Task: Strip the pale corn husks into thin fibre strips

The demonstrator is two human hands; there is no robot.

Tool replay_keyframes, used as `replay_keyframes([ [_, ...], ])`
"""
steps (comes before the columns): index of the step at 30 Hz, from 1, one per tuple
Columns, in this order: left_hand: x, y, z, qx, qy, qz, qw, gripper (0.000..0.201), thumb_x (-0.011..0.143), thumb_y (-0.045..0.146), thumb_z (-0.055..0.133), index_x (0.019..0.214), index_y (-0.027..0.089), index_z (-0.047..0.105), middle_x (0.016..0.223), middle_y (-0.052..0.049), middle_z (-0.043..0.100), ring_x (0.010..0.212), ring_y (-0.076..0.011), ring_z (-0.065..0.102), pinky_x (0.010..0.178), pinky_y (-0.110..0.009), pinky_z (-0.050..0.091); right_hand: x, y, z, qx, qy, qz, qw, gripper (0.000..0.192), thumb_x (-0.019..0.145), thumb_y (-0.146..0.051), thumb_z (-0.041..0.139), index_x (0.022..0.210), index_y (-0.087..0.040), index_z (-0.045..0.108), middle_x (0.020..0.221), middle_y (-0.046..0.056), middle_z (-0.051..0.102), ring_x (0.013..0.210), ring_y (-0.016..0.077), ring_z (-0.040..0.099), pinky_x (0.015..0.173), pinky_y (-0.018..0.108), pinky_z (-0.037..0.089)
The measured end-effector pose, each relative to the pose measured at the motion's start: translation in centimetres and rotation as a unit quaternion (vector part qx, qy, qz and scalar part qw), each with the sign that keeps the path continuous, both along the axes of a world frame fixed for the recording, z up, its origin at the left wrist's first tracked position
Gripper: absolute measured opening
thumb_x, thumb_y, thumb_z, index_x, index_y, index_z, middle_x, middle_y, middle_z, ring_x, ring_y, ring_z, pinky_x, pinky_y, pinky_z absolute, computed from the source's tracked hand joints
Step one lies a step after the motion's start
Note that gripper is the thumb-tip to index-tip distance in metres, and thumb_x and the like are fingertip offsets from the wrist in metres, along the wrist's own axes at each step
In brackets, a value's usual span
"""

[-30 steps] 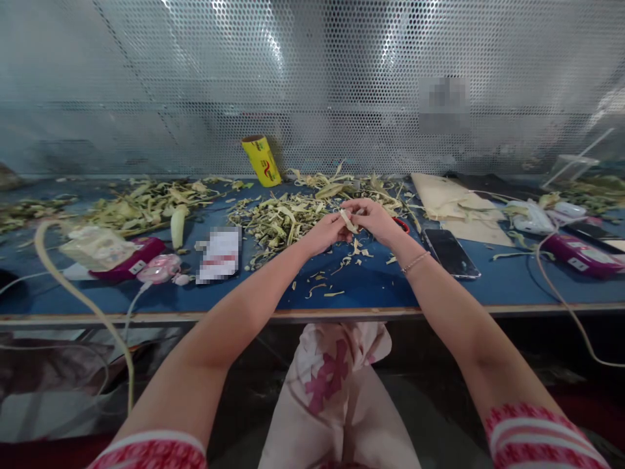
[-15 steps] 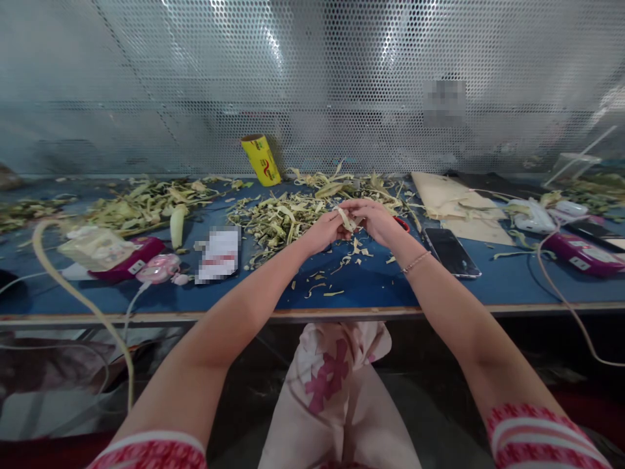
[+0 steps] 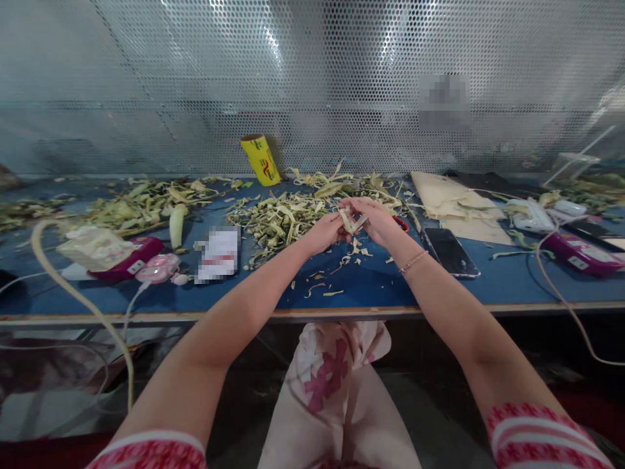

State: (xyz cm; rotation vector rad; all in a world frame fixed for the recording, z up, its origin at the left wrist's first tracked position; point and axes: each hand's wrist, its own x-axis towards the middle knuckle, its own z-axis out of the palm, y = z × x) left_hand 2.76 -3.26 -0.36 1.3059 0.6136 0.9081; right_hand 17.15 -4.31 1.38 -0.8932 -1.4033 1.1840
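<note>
Both my hands meet above the middle of the blue table [image 3: 371,286]. My left hand [image 3: 323,233] pinches a small pale stalk piece [image 3: 348,221], and my right hand [image 3: 375,220] grips the same piece from the other side, fingers curled over it. A thin pale strip sticks out between the fingers. Small trimmings [image 3: 352,251] lie on the table just below the hands. A heap of green-yellow peelings [image 3: 280,218] lies right behind my left hand. A red-handled tool [image 3: 402,223] shows partly behind my right wrist.
A yellow roll [image 3: 261,159] leans on the perforated metal wall. A phone [image 3: 449,252] lies to the right, with cardboard [image 3: 446,195] behind it. Pink devices [image 3: 141,257] [image 3: 579,254] with cables sit at both sides. More peelings [image 3: 146,202] cover the left.
My hands stay in the same spot. The fingers have shifted slightly on the stalk piece, and a thin strip now sticks out more between them.
</note>
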Motion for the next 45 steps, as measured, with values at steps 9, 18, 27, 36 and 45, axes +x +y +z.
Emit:
replay_keyframes([
  [9, 0.0, -0.3, 0.8, -0.028, 0.0, 0.07, 0.997, 0.022, 0.087, 0.027, 0.058, 0.07, 0.013, 0.052, 0.058, 0.0, 0.056, 0.049, -0.0062, 0.05, 0.053, -0.02, 0.041, 0.2, 1.5, -0.8, 0.105, 0.026, -0.13, 0.986, 0.029, 0.083, -0.043, 0.057, 0.1, -0.02, 0.064, 0.107, 0.007, 0.067, 0.091, 0.014, 0.061, 0.079, 0.029, 0.051],
  [18, 0.1, -0.3, 0.5, -0.022, 0.002, 0.055, 0.998, 0.023, 0.087, 0.024, 0.056, 0.067, 0.013, 0.053, 0.061, -0.001, 0.056, 0.048, -0.0055, 0.048, 0.05, -0.02, 0.039, 1.2, 2.3, -1.2, 0.112, 0.087, -0.133, 0.981, 0.039, 0.081, -0.043, 0.063, 0.114, -0.024, 0.054, 0.108, 0.006, 0.067, 0.096, 0.0151, 0.064, 0.076, 0.027, 0.052],
  [27, -0.3, -0.4, 0.9, -0.013, 0.014, 0.104, 0.994, 0.022, 0.09, 0.019, 0.05, 0.069, 0.014, 0.053, 0.059, 0.001, 0.056, 0.048, -0.0054, 0.05, 0.055, -0.021, 0.044, 1.0, 1.3, -0.2, 0.23, -0.033, -0.191, 0.954, 0.025, 0.083, -0.038, 0.062, 0.102, -0.021, 0.063, 0.096, 0.005, 0.072, 0.097, 0.0177, 0.067, 0.089, 0.035, 0.052],
  [36, -0.2, -0.3, 0.9, -0.023, -0.016, 0.115, 0.993, 0.007, 0.083, 0.011, 0.056, 0.078, 0.014, 0.053, 0.062, 0.002, 0.059, 0.053, -0.0065, 0.057, 0.066, -0.024, 0.05, 0.0, -1.4, 0.5, 0.415, -0.3, -0.218, 0.831, 0.02, 0.088, -0.024, 0.053, 0.094, -0.023, 0.072, 0.093, 0.004, 0.074, 0.091, 0.0188, 0.068, 0.088, 0.035, 0.052],
  [45, -0.7, 0.3, 0.5, 0.09, -0.005, 0.157, 0.983, 0.004, 0.077, 0.016, 0.062, 0.073, 0.015, 0.059, 0.047, 0.006, 0.044, 0.045, -0.0053, 0.041, 0.047, -0.019, 0.03, -0.3, 0.1, -0.3, 0.216, -0.136, -0.135, 0.957, 0.015, 0.078, -0.024, 0.063, 0.091, -0.019, 0.069, 0.089, 0.005, 0.073, 0.089, 0.0188, 0.07, 0.086, 0.035, 0.056],
])
